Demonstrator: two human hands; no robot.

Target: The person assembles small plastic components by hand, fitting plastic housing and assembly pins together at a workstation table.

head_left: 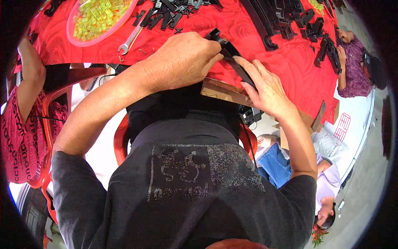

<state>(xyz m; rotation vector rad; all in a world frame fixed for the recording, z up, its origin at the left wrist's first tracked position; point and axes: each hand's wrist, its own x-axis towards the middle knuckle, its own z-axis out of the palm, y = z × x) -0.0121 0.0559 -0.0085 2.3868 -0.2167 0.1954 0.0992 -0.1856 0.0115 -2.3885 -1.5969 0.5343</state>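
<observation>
holding a long, narrow, black plastic strip [229, 49] between both hands over the front edge of the table, the person works with bare forearms reaching in from either side. the strip slants from its blocky upper end, farther from the body, down to the right. the left hand [186, 58] has its fingers curled in tightly, thumb and forefinger clamped on the strip near that upper end. the right hand [267, 87] grips the lower stretch, fingers laid along the far side and thumb on the near side, closed on the strip. whether the strip touches the cloth beneath, i cannot tell.

the table wears a bright red cloth with a rose pattern [286, 70]. beyond the left hand lie a silver-coloured metal open-ended spanner [133, 38] and a loose heap of small black plastic pieces [168, 16]. left of the spanner stands a round, pink-rimmed shallow tray [81, 42] filled with translucent yellow plastic pieces [97, 20]. beyond the right hand rest long black plastic lengths [262, 25], and farther right, jointed black plastic parts [331, 52] near a co-worker in a purple patterned top [355, 68].
</observation>
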